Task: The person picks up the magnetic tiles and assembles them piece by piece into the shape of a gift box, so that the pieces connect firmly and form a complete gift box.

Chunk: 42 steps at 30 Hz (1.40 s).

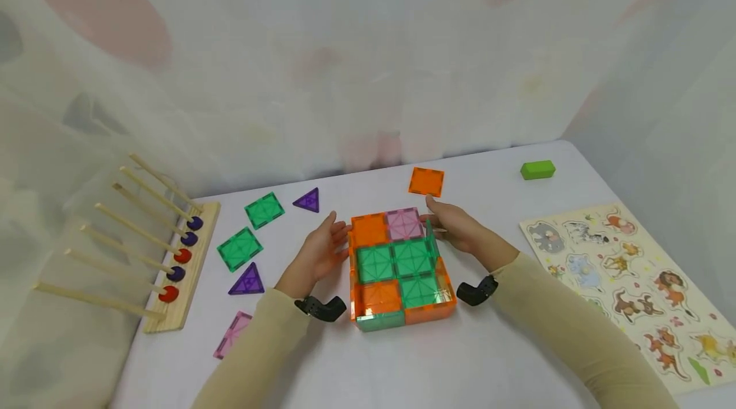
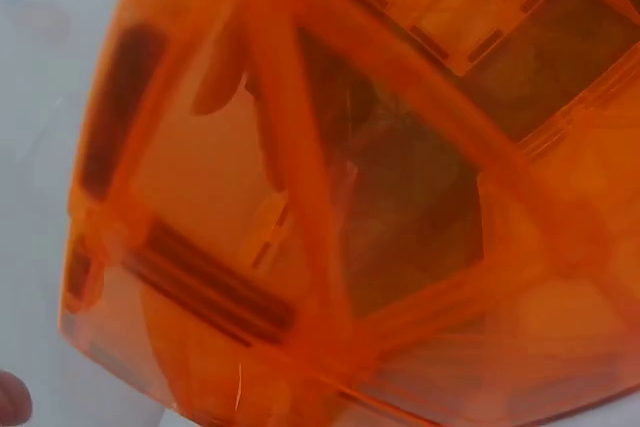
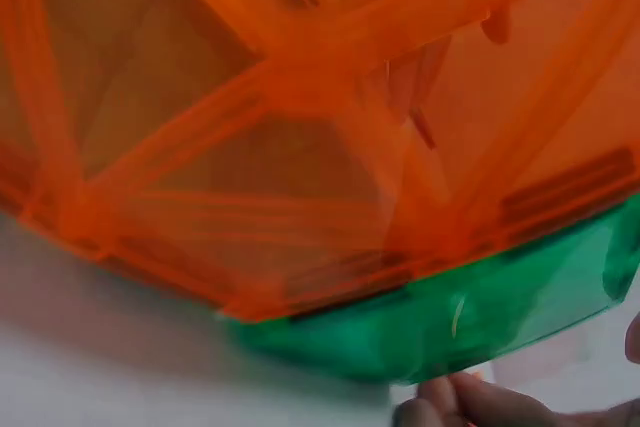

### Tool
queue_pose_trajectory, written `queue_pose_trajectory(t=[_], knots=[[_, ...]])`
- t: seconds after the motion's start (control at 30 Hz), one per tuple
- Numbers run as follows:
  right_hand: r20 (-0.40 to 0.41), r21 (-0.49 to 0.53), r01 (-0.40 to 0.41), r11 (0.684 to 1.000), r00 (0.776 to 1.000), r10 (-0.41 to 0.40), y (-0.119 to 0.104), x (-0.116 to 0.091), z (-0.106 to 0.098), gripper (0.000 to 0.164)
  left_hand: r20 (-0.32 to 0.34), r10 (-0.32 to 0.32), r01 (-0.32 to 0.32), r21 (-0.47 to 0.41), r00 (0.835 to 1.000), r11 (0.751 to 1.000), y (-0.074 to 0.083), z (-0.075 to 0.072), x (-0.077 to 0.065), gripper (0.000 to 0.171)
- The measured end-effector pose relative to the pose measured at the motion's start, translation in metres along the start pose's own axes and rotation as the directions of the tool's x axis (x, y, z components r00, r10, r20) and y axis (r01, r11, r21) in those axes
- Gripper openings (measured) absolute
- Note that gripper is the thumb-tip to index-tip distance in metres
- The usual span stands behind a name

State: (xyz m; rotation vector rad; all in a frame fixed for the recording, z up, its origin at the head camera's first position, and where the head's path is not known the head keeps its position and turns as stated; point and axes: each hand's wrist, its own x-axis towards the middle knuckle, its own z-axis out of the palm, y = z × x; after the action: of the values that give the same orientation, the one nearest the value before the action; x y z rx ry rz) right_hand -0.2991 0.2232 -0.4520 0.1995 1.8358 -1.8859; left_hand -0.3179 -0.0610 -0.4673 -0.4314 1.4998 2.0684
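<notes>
A low open box of see-through magnetic tiles (image 1: 376, 262), with an orange, pink and green floor and upright side walls, stands on the white table. My left hand (image 1: 319, 249) is at its left side, fingers spread loosely by the orange wall (image 2: 400, 247), which fills the left wrist view. At the far right corner my right hand (image 1: 457, 223) has its thumb raised apart, and its fingers reach behind a tilted green tile (image 1: 431, 239). In the right wrist view, fingertips (image 3: 460, 402) touch the lower edge of a green tile (image 3: 400, 332) beside an orange one.
Loose tiles lie around: an orange square (image 1: 427, 181), green squares (image 1: 264, 210), purple triangles (image 1: 248, 279) and a pink tile (image 1: 232, 335). A wooden peg rack (image 1: 192, 281) with beads stands left. An animal puzzle board (image 1: 632, 281) and a green block (image 1: 537, 170) are right.
</notes>
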Motion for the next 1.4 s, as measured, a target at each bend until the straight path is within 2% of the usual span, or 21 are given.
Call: queue_pose_trajectory(t=[0.27,0.4,0.57,0.8,0.9,1.03,1.1,1.2,1.3,1.4], knots=[[-0.110,0.167,0.017,0.986,0.994,0.001,0.003,0.002,0.002,0.069,0.100,0.016,-0.006,-0.102,0.995,0.995,-0.003,-0.006,-0.002,0.080],[-0.147,0.212,0.019,0.977,0.989,0.012,0.004,0.004,0.003,0.069,0.089,0.027,-0.012,-0.165,0.996,0.986,-0.007,-0.006,0.000,0.080],[-0.187,0.191,0.001,0.982,0.982,0.035,0.009,0.007,0.003,0.068,0.082,0.059,-0.042,-0.190,0.995,0.981,-0.016,-0.008,0.004,0.075],[-0.089,0.199,0.055,0.979,0.995,-0.038,0.013,0.008,0.000,0.069,0.116,0.129,-0.103,-0.209,0.985,0.972,-0.015,-0.005,0.008,0.066],[-0.073,0.160,0.091,0.983,0.994,-0.080,0.013,0.004,-0.001,0.066,0.102,0.160,-0.146,-0.133,0.982,0.980,-0.014,0.000,0.005,0.063],[-0.036,0.008,0.166,0.986,0.985,-0.166,0.016,-0.004,-0.001,0.069,0.054,0.196,-0.198,0.048,0.979,0.979,-0.017,0.005,0.000,0.055],[-0.003,-0.077,0.225,0.971,0.974,-0.226,0.020,-0.007,-0.002,0.069,0.039,0.210,-0.213,0.110,0.977,0.971,-0.020,0.006,-0.003,0.051],[0.021,-0.145,0.292,0.945,0.956,-0.292,0.026,-0.009,-0.004,0.065,0.037,0.233,-0.236,0.164,0.972,0.958,-0.024,0.006,-0.008,0.045],[0.013,-0.140,0.303,0.942,0.952,-0.305,0.032,-0.011,-0.005,0.062,0.048,0.254,-0.258,0.173,0.966,0.950,-0.027,0.007,-0.010,0.042],[0.001,-0.076,0.280,0.957,0.960,-0.281,0.039,-0.012,-0.003,0.064,0.053,0.271,-0.276,0.174,0.961,0.945,-0.033,0.006,-0.011,0.043]])
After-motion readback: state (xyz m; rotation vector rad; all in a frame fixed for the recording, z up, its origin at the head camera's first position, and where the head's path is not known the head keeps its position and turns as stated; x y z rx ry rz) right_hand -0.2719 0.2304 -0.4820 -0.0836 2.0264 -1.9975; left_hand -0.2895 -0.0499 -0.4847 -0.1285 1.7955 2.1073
